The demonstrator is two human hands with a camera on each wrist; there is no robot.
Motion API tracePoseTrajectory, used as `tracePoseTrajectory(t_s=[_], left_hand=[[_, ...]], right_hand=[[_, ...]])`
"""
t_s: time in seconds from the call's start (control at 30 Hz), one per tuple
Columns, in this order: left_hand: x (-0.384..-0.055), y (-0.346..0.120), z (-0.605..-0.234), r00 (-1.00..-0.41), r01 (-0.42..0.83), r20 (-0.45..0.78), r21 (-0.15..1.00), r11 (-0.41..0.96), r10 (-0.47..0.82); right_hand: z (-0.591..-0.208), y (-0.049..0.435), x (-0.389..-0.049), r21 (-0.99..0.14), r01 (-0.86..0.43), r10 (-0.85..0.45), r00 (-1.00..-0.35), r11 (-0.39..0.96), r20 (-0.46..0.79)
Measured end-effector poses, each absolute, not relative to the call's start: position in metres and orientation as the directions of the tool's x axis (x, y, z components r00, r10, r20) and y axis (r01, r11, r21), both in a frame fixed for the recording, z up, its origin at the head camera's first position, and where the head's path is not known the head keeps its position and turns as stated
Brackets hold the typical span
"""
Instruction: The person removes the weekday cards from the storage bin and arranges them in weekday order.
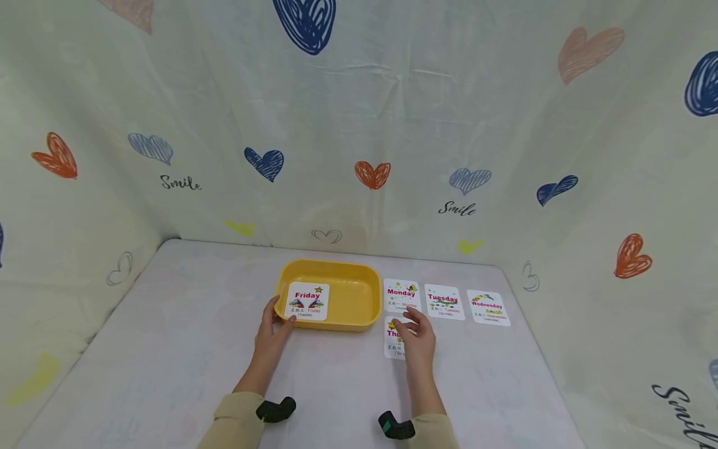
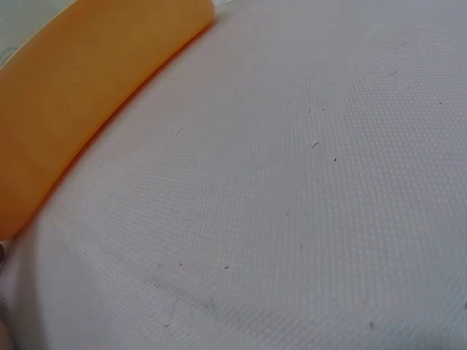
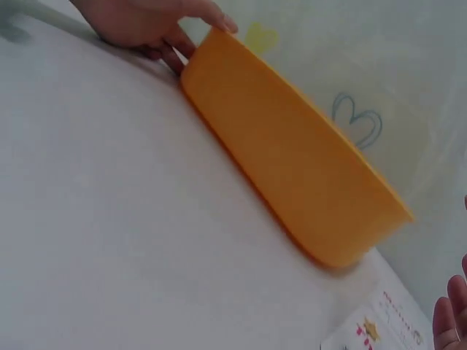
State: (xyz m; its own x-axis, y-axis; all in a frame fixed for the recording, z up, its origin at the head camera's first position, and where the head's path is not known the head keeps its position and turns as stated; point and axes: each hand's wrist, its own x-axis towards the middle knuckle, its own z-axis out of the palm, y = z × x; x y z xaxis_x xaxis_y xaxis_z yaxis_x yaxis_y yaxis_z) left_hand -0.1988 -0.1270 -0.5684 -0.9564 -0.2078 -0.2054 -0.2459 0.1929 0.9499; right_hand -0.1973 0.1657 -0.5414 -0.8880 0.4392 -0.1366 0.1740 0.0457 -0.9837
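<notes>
My left hand (image 1: pixel 272 340) grips the front left corner of a yellow tray (image 1: pixel 359 299), thumb and fingers spread around its rim and outer wall. In the right wrist view, that hand's fingertip (image 3: pixel 229 23) lies at the tray's rim. Inside the tray, on the left, is a white card printed Friday (image 1: pixel 306 302). My right hand (image 1: pixel 419 337) is over a Thursday card (image 1: pixel 392 348) with its fingers loosely bent and nothing between them; the hand hides the card's right part. Its fingertips overlap the lower edge of the Monday card (image 1: pixel 401 293) in the head view.
A Tuesday card (image 1: pixel 444 302) and a Wednesday card (image 1: pixel 488 308) continue the row right of Monday. Everything sits on a white table (image 1: pixel 185 349). A pale curtain with printed hearts (image 1: pixel 373 175) hangs behind the table and at both sides.
</notes>
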Motion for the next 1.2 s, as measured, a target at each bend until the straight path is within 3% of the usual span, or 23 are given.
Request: tracePoseTrajectory(t_s=[0.27, 0.53, 0.87, 1.2], left_hand=[[-0.2, -0.122, -0.567, -0.96, -0.234, -0.196, 0.953, 0.19, -0.203], [-0.201, -0.125, -0.572, -0.961, -0.226, -0.185, 0.953, 0.2, -0.205], [-0.2, -0.127, -0.572, -0.964, -0.213, -0.174, 0.959, 0.19, -0.202], [-0.2, -0.128, -0.573, -0.959, -0.225, -0.181, 0.954, 0.198, -0.217]], right_hand=[[-0.523, 0.127, -0.196, -0.997, 0.078, 0.318, -0.945, -0.018, -0.08], [-0.52, 0.09, -0.195, -0.999, 0.045, 0.125, -0.991, 0.003, -0.044], [-0.5, 0.068, -0.202, -0.998, -0.02, 0.024, -0.999, 0.067, 0.021], [-0.518, 0.053, -0.23, -0.978, -0.076, -0.069, -0.996, 0.193, 0.063]])
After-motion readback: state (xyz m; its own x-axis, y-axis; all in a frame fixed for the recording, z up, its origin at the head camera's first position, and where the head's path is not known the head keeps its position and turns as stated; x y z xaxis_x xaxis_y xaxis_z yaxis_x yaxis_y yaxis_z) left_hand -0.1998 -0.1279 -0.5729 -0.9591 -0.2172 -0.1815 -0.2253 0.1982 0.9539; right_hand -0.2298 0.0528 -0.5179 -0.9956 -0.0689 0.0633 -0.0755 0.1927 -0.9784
